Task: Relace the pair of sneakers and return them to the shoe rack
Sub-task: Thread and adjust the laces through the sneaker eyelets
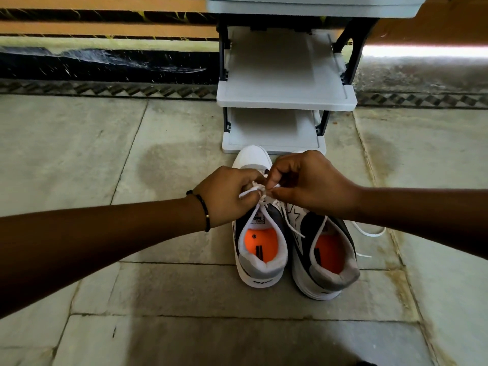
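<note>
Both of my hands are pinched on the white lace (pixel 253 190) at the middle of the frame: my left hand (pixel 227 196) clamps a loop of it between thumb and fingers, and my right hand (pixel 309 183) nips the lace just beside it, fingertips nearly touching. A dark beaded bracelet (pixel 204 208) sits on my left wrist.

Under the grip is the left sneaker (pixel 260 249), white with grey and black panels, heel toward me, its orange insole showing. A small label on its tongue is too small to read, and dark lettering on the white heel is blurred. One lace end trails down from my fingers between the two shoes.

Touching it on the right stands the right sneaker (pixel 326 260), same colours, with its loose lace (pixel 368 232) spilling onto the floor at the right.

Both sneakers rest on the grey stone floor (pixel 132 299), toes just before the shoe rack (pixel 286 101) in the upper middle of the frame, a grey-shelved unit with dark posts.
</note>
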`<action>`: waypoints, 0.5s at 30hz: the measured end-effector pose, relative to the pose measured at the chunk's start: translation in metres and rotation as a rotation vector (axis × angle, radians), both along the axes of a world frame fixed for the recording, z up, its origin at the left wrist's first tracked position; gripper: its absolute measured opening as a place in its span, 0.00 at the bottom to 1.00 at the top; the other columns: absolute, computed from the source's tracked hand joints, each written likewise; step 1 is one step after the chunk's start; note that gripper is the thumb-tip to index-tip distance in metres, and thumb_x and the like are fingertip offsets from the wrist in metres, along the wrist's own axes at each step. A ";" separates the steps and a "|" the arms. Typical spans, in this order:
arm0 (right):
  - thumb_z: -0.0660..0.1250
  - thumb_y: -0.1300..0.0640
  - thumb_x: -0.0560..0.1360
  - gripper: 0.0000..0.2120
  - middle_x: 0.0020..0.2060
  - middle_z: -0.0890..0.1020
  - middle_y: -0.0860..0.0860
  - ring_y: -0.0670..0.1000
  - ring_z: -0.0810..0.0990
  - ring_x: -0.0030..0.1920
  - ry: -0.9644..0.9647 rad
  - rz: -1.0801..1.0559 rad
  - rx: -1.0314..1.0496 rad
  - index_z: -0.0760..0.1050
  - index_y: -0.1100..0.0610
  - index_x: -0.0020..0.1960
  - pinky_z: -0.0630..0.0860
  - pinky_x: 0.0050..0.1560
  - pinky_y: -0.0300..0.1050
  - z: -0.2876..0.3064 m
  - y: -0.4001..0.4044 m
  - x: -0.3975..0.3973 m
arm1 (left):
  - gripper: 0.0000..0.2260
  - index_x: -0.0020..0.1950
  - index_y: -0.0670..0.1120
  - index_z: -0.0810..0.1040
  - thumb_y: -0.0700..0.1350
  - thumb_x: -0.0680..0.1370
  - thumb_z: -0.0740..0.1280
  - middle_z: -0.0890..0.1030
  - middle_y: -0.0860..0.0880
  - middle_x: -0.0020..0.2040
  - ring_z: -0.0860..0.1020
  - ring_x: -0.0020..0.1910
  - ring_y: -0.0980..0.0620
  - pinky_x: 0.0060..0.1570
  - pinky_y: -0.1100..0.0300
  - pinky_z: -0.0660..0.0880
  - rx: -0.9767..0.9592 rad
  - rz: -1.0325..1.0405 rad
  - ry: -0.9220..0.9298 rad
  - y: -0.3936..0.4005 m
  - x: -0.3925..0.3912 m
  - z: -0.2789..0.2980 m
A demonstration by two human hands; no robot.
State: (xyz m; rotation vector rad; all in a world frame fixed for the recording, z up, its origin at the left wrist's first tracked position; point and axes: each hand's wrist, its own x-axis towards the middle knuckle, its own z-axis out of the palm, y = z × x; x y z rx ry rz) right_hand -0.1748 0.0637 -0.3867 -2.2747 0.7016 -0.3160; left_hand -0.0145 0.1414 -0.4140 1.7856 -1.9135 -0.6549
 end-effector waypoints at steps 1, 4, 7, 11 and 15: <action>0.71 0.64 0.67 0.05 0.32 0.79 0.43 0.43 0.78 0.35 -0.010 0.009 -0.026 0.81 0.54 0.37 0.73 0.36 0.34 0.000 0.000 0.001 | 0.08 0.49 0.45 0.79 0.43 0.75 0.62 0.80 0.50 0.35 0.71 0.31 0.61 0.33 0.73 0.65 0.020 0.013 0.023 0.001 -0.002 0.000; 0.70 0.64 0.68 0.03 0.36 0.82 0.51 0.49 0.80 0.38 -0.012 0.050 -0.140 0.81 0.58 0.39 0.76 0.39 0.43 0.000 0.000 0.001 | 0.11 0.52 0.44 0.80 0.37 0.76 0.60 0.81 0.51 0.43 0.76 0.40 0.58 0.38 0.80 0.67 0.096 0.117 0.182 0.001 -0.007 0.005; 0.69 0.63 0.68 0.03 0.38 0.82 0.52 0.51 0.80 0.38 0.015 0.088 -0.232 0.81 0.58 0.41 0.75 0.36 0.41 0.000 0.001 -0.002 | 0.14 0.58 0.42 0.77 0.32 0.75 0.59 0.80 0.51 0.43 0.77 0.36 0.61 0.36 0.77 0.73 0.219 0.227 0.508 0.000 -0.011 0.013; 0.69 0.60 0.69 0.03 0.38 0.82 0.50 0.51 0.80 0.39 0.054 0.089 -0.289 0.81 0.55 0.41 0.78 0.38 0.51 0.002 -0.001 -0.005 | 0.10 0.54 0.41 0.80 0.41 0.76 0.63 0.80 0.49 0.36 0.75 0.24 0.60 0.27 0.70 0.72 0.257 0.419 0.709 -0.001 -0.008 0.018; 0.69 0.60 0.69 0.01 0.34 0.80 0.47 0.47 0.76 0.34 0.084 0.115 -0.304 0.80 0.56 0.39 0.77 0.36 0.49 0.009 0.000 -0.003 | 0.09 0.54 0.40 0.80 0.40 0.75 0.65 0.82 0.49 0.42 0.79 0.32 0.66 0.34 0.74 0.73 0.183 0.468 0.761 0.004 -0.011 0.015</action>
